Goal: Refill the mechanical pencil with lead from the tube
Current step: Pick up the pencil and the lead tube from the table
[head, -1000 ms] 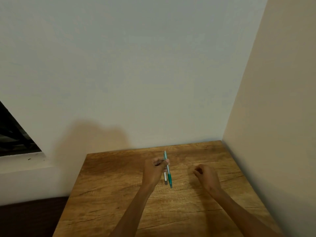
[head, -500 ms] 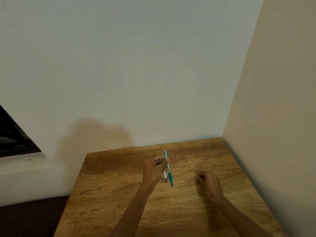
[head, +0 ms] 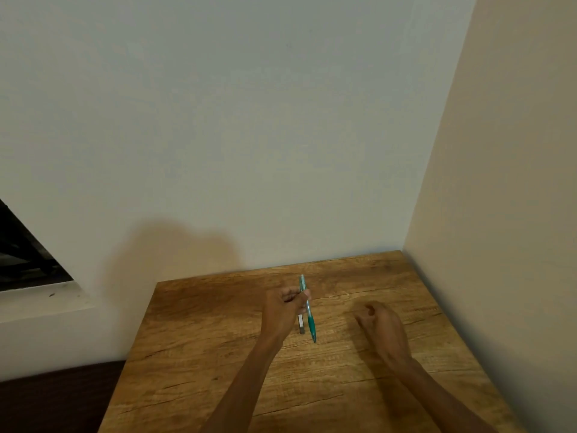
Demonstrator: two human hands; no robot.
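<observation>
Wooden table [head: 218, 370] jammed into a corner: pale wall along the far edge, beige wall tight along the right edge; left and near edges are the only free ones. Dark window opening [head: 22, 254] far left, off the table

Left hand [head: 285, 310] holds the teal mechanical pencil [head: 309, 310] pinched up near its far end, fingers curled round the barrel. Pencil steeply angled, tip down and toward the near side, at or just off the tabletop — can't tell if it touches. Guess: tip parked low so the cap end faces up and away for loading

Small grey-white tube [head: 301, 325] sits just left of the pencil's lower half, right by the heel of the left hand. Looks like the lead tube. Can't tell if the left hand also has it or if it's lying on the table

Right hand [head: 379, 320] off to the right, apart from the pencil, fingers loosely curled, nothing visible in it; can't rule out something tiny like a cap or lead in there. Resting on or just over the table

Room: decent bare wood near side and between the hands. Right hand has little margin toward the right wall, so any swing should go inward/left. Loose lead could roll off the left or near edge — keep the work central
</observation>
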